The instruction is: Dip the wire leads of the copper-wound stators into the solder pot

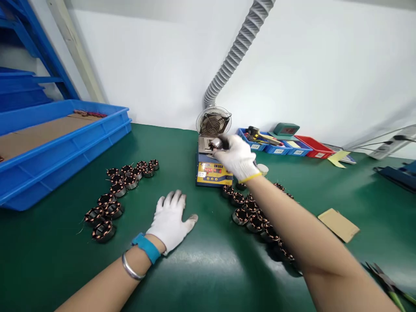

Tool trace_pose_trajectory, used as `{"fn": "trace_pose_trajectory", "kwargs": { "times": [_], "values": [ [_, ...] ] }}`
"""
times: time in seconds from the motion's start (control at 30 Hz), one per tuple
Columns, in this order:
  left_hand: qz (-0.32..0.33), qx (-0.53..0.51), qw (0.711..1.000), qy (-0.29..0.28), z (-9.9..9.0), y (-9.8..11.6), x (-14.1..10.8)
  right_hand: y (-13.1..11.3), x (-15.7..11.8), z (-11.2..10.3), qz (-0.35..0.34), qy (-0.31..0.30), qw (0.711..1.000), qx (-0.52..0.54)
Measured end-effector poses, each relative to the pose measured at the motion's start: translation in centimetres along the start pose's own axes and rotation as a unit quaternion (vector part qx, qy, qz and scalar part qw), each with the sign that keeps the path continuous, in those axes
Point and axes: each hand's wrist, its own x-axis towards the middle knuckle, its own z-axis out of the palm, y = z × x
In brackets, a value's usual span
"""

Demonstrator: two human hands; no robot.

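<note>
My right hand [238, 158], in a white glove with darkened fingertips, is closed on a small motor stator [215, 144]. It holds the stator over the top of a blue and yellow solder pot [211, 177] with a red digital display; whether the two touch is hidden. My left hand [171, 220], also gloved, lies flat on the green table with fingers spread and nothing in it. Several copper-wound stators [113, 209] stand left of that hand, some with loose wire ends. More stators [255, 223] are grouped under my right forearm, which partly covers them.
A fan [213, 125] with a grey flexible duct [232, 47] stands behind the pot. A large blue crate [65, 160] occupies the left. Small blue bins [277, 149] and a red bin [313, 147] line the back right. Pliers [385, 279] and a cardboard piece [338, 224] lie right.
</note>
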Motion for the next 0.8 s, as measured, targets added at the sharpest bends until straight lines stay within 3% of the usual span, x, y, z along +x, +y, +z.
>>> {"fn": "trace_pose_trajectory", "kwargs": {
  "times": [0.13,0.23,0.47,0.8],
  "values": [
    [0.015,0.106,0.992,-0.062,0.7,0.5,-0.1,1.2,6.8,-1.3,-0.039,-0.022,0.976,-0.213],
    [0.008,0.119,0.99,-0.075,0.3,0.7,-0.1,1.4,9.0,-0.8,-0.062,-0.072,0.953,-0.288],
    [0.004,0.113,0.991,-0.078,0.3,0.7,0.0,1.5,9.4,1.2,-0.097,-0.12,0.911,-0.383],
    [-0.006,0.11,0.99,-0.092,0.4,0.7,0.1,2.1,9.8,1.7,-0.112,-0.109,0.908,-0.388]
  ]
}}
